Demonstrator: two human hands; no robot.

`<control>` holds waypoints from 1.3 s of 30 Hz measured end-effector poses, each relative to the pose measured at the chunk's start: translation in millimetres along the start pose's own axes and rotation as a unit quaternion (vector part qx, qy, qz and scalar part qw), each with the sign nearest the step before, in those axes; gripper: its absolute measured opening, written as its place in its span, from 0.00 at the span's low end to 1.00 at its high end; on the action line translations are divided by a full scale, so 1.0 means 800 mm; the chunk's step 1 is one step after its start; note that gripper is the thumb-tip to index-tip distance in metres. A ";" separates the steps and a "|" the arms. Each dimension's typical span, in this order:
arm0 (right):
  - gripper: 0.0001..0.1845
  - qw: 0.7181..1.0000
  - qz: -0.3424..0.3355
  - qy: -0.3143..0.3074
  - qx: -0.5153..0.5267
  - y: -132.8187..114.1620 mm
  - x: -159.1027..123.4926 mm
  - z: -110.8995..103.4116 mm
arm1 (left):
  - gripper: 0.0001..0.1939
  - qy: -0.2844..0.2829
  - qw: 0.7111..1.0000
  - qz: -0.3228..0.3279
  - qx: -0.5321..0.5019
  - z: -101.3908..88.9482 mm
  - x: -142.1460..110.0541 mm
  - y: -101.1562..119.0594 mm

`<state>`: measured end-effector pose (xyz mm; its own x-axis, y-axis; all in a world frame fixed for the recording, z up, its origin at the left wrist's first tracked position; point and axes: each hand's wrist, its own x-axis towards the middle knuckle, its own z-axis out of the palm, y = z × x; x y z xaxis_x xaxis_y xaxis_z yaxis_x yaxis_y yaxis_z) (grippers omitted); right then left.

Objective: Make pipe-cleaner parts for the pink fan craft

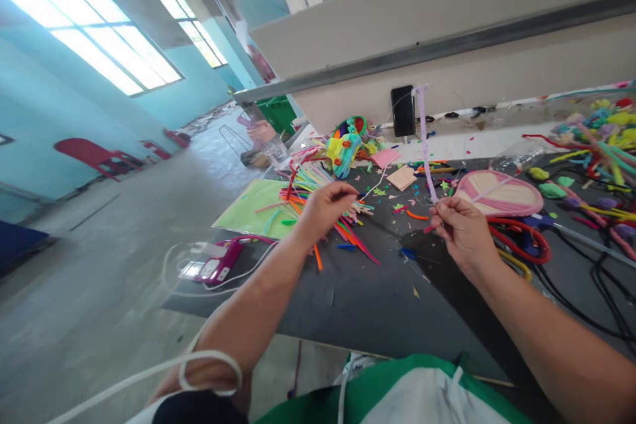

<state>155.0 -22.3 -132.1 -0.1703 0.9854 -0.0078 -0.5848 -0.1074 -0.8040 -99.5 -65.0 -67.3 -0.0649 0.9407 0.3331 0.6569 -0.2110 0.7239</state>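
Observation:
My right hand point(464, 232) pinches the lower end of a lavender pipe cleaner point(425, 146), which stands upright with its tip bent over. Over the bundle of colourful pipe cleaners point(348, 232), my left hand point(328, 209) is closed, thumb and fingertips together. A thin pale strand shows close to its fingertips, but whether they grip it is unclear. Just right of my right hand lies a pink-edged oval piece point(501, 193) with a cream middle. A stack of beige paper squares point(401, 177) rests between the hands, farther back.
A magenta device point(222, 263) with white cables lies at the left of the dark tabletop point(368, 308). A phone point(403, 110) leans against the partition. Yellow-and-blue craft work point(342, 152) stands behind the bundle. Red coils point(527, 245) and black cords point(571, 305) lie at right.

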 end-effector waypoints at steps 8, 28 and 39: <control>0.08 1.000 0.013 -0.016 -0.022 0.006 -0.005 0.005 | 0.15 -0.127 0.924 0.047 0.358 -0.031 0.084 -0.099; 0.12 0.994 0.104 -0.035 -0.025 0.025 -0.022 0.016 | 0.10 -0.146 0.892 0.150 0.400 -0.052 0.072 -0.149; 0.12 0.993 0.102 -0.036 -0.039 0.023 -0.022 0.019 | 0.12 -0.186 0.852 0.202 0.446 -0.059 0.057 -0.109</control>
<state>135.5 -43.7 -138.0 -0.3376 0.9316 -0.1347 -0.4692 -0.2907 -0.8339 -194.9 -16.1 -86.6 0.4358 0.8931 0.1111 0.8892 -0.4082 -0.2066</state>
